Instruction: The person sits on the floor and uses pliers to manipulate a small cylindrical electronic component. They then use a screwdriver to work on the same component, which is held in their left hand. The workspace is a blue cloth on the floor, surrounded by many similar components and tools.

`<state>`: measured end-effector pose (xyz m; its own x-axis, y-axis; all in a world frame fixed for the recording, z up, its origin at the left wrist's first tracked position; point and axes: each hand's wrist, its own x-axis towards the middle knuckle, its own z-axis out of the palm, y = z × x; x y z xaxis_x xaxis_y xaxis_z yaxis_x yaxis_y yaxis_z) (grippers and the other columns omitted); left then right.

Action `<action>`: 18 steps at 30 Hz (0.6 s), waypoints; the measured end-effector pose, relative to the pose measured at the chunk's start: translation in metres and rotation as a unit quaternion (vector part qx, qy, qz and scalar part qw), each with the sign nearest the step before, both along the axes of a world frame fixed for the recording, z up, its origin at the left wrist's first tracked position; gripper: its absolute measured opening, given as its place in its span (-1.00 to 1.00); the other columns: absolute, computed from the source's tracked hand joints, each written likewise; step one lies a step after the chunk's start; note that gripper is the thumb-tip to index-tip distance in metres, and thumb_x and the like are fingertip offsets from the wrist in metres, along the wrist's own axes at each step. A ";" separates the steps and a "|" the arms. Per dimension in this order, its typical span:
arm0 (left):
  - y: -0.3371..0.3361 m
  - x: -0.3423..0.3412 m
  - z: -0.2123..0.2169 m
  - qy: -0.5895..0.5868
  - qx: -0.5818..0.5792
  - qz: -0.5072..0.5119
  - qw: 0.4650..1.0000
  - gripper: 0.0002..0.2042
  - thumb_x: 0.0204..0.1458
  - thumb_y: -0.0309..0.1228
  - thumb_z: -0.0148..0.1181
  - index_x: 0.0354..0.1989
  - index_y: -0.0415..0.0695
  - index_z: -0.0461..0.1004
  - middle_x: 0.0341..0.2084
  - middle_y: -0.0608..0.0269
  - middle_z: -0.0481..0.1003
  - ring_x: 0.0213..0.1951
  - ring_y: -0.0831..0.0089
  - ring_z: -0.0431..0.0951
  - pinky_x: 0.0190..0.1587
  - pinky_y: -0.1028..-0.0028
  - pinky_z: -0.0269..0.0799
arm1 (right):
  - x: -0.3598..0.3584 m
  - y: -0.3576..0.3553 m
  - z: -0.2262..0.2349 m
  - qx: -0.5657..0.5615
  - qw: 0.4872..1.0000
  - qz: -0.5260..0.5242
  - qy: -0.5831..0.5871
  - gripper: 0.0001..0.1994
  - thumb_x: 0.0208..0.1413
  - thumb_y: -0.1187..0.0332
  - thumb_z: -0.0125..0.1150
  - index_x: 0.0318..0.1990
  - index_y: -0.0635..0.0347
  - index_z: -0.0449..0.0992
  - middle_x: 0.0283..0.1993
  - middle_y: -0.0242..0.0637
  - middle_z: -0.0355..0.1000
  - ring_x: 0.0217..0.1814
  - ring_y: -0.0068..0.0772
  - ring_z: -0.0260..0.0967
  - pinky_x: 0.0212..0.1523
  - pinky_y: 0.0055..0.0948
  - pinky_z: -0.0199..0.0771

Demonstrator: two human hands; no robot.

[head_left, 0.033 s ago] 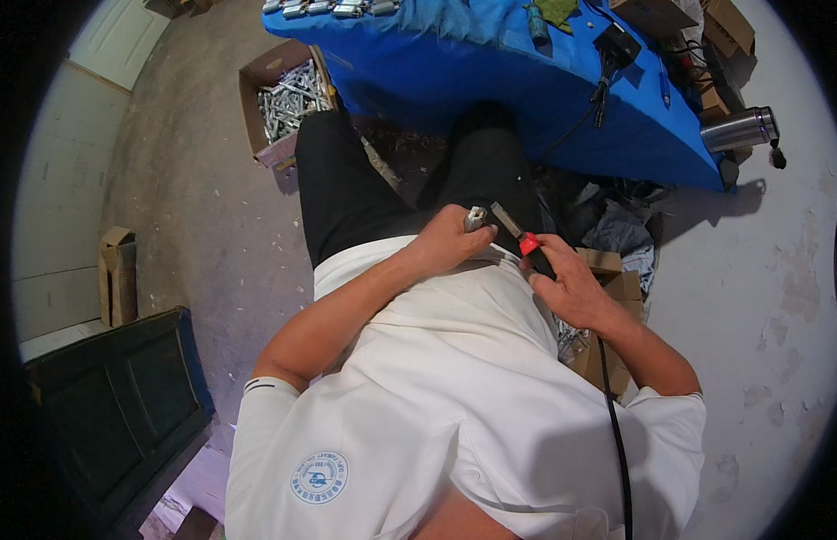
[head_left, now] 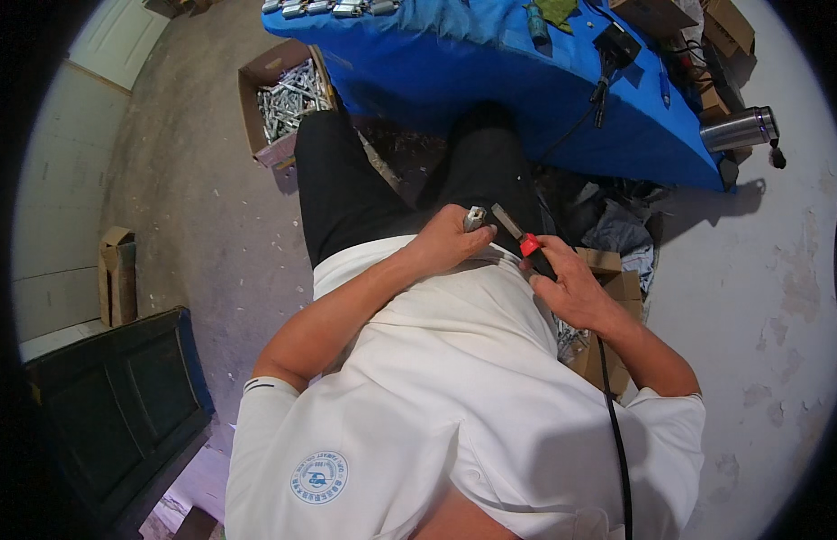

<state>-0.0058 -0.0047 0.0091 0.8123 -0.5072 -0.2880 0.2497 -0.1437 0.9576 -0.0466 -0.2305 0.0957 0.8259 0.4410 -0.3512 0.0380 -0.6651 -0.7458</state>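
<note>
My left hand [head_left: 450, 241] is closed around a small silver metal part [head_left: 474, 218], whose end sticks up past the thumb and has an opening in it. What the part is exactly is too small to tell. In my right hand [head_left: 571, 282] is a corded hand tool [head_left: 530, 245] with a black handle, a red collar and a flat metal blade. The blade points up and left toward the part, with a gap between them. A black cord [head_left: 614, 423] hangs below my right forearm. Both hands are over my lap, at the shirt hem.
A blue-covered table [head_left: 418, 67] stands ahead, bearing several metal parts [head_left: 346, 9], a black adapter [head_left: 616, 47] and a steel flask [head_left: 741, 130] at its right edge. A carton [head_left: 253, 112] of metal pieces sits left of my knees; open cartons [head_left: 624, 286] stand by my right side.
</note>
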 end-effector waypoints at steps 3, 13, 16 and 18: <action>-0.002 -0.001 0.001 -0.032 -0.016 0.004 0.999 -0.71 0.11 -0.33 0.11 -0.57 -0.30 0.44 -0.74 0.36 0.30 -0.60 0.62 0.20 -0.53 0.43 0.20 | -0.004 -0.004 -0.002 -0.015 0.998 0.039 -0.051 -0.60 -0.02 0.38 0.06 0.01 0.35 0.43 0.10 0.12 0.27 0.17 0.10 0.21 0.22 -0.16 0.21; -0.007 -0.003 0.003 -0.083 0.094 0.037 0.991 -0.77 0.00 -0.37 0.10 -0.52 -0.32 0.50 -0.74 0.03 0.37 -0.65 0.36 0.34 -0.50 0.31 0.28 | -0.012 0.011 -0.004 -0.060 0.995 0.029 -0.078 -0.62 0.02 0.33 0.08 0.00 0.32 0.45 0.15 0.13 0.23 0.17 0.12 0.19 0.22 -0.12 0.20; -0.007 -0.004 0.004 -0.101 0.106 0.041 0.988 -0.81 0.00 -0.40 0.09 -0.49 -0.29 0.52 -0.77 0.17 0.33 -0.65 0.50 0.27 -0.53 0.35 0.26 | -0.011 0.014 -0.003 -0.055 0.997 0.028 -0.053 -0.64 0.03 0.32 0.08 -0.04 0.35 0.45 0.11 0.12 0.24 0.13 0.11 0.20 0.19 -0.12 0.22; -0.006 -0.003 0.004 -0.100 0.109 0.041 0.988 -0.80 0.00 -0.40 0.09 -0.51 -0.30 0.51 -0.77 0.19 0.32 -0.65 0.50 0.27 -0.54 0.34 0.25 | -0.009 0.015 -0.003 -0.061 0.997 0.037 -0.042 -0.64 0.04 0.32 0.07 -0.06 0.37 0.44 0.08 0.11 0.25 0.11 0.10 0.21 0.17 -0.12 0.23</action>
